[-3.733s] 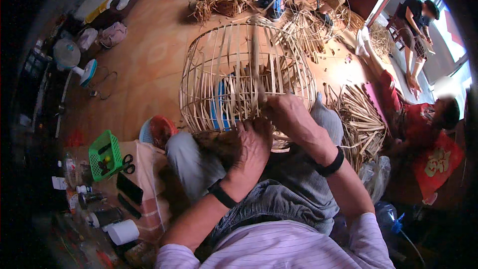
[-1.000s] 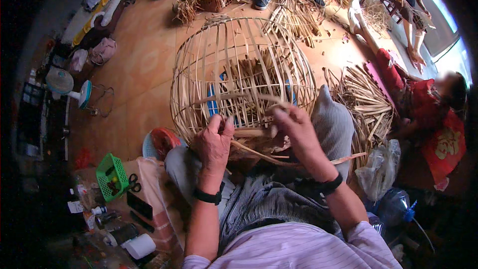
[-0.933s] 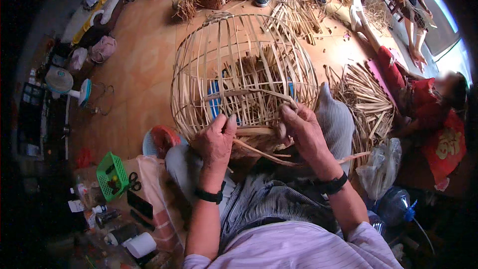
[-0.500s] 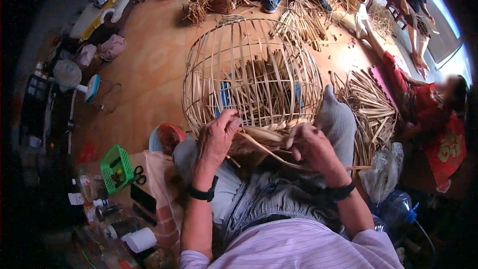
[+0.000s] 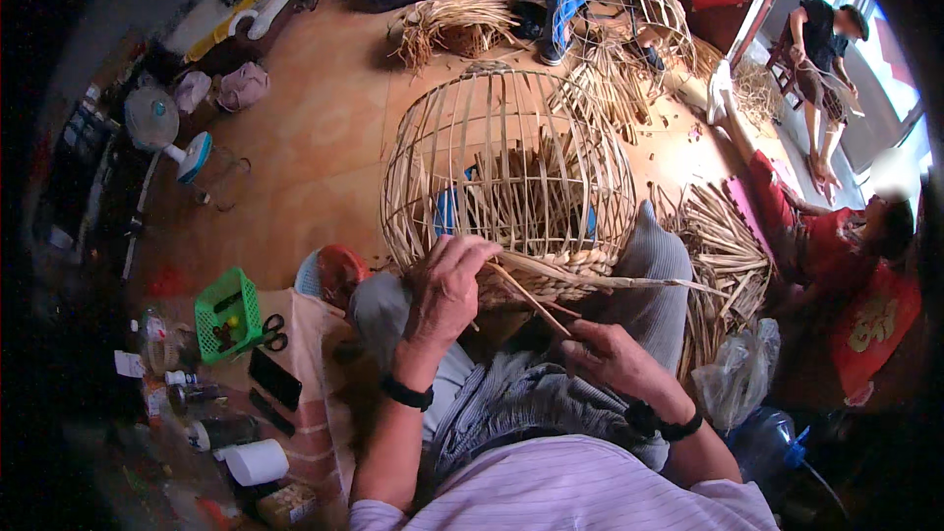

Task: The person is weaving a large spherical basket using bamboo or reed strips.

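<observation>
In front of my knees stands an openwork basket [image 5: 413, 152] of pale thin ribs, its near edge closely woven with twisted dried-stalk strands [image 5: 556, 275]. My left hand [image 5: 442, 290] is closed at this near edge, its fingers pinching a thin brown stalk strand [image 5: 531, 301]. Below and to the right, over my lap, my right hand [image 5: 618, 359] is closed on the lower end of that strand. Another pale stalk [image 5: 654, 282] sticks out from the weave to the right, across my knee, with no hand on it. My left fingertips are partly hidden.
Loose dried stalks [image 5: 730, 246] lie right of my knee, beside a clear plastic bag [image 5: 737, 374]. At my left are a green plastic basket [image 5: 208, 326], scissors [image 5: 275, 332] and a phone [image 5: 274, 380]. Other people [image 5: 826, 59] sit to the right and at the back.
My right hand has moved down and toward my lap, drawing the thin strand out. A pale stalk now extends right across my knee. The whole view has shifted slightly.
</observation>
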The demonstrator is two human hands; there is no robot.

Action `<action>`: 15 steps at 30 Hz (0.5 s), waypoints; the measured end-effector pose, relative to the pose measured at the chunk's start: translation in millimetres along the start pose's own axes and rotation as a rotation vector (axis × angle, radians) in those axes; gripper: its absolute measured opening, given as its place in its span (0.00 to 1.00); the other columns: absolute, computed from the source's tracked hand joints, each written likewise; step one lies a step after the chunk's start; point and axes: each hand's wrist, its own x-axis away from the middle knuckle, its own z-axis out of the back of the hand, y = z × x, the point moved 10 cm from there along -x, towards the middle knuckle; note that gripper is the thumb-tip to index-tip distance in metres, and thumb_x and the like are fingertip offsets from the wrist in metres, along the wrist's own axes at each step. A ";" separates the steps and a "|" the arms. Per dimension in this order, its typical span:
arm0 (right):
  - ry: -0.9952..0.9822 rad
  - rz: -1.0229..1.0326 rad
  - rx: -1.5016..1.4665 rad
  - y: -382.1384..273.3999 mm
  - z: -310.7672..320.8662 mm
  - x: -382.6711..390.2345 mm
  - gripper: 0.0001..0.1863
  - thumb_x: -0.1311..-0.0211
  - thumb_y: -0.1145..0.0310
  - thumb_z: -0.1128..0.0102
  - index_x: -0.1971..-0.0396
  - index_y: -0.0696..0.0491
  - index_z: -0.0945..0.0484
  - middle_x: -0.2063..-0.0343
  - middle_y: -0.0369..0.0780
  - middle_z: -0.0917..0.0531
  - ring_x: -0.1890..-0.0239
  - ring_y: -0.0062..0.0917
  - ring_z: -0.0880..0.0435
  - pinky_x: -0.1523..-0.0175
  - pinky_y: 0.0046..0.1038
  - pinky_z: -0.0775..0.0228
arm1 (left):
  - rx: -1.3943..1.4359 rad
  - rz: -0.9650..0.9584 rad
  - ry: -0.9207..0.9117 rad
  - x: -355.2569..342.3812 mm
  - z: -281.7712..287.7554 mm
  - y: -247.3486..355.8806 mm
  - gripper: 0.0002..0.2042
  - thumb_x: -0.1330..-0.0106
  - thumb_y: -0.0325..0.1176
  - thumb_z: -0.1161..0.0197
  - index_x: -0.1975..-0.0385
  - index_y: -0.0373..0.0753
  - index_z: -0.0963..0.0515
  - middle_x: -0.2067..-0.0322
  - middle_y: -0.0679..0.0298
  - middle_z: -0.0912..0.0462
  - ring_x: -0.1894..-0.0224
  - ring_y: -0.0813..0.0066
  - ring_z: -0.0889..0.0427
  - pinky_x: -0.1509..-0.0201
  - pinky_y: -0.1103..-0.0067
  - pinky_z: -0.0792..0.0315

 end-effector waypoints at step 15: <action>0.391 0.292 -0.296 -37.7 37.6 -18.8 0.23 0.19 0.59 0.36 0.36 0.59 0.26 0.53 0.44 0.13 0.50 0.25 0.14 0.47 0.28 0.19 | 0.102 0.020 0.111 5.5 -22.1 -24.4 0.14 0.47 0.29 0.20 0.59 0.43 0.12 0.61 0.62 0.15 0.53 0.56 0.18 0.46 0.65 0.23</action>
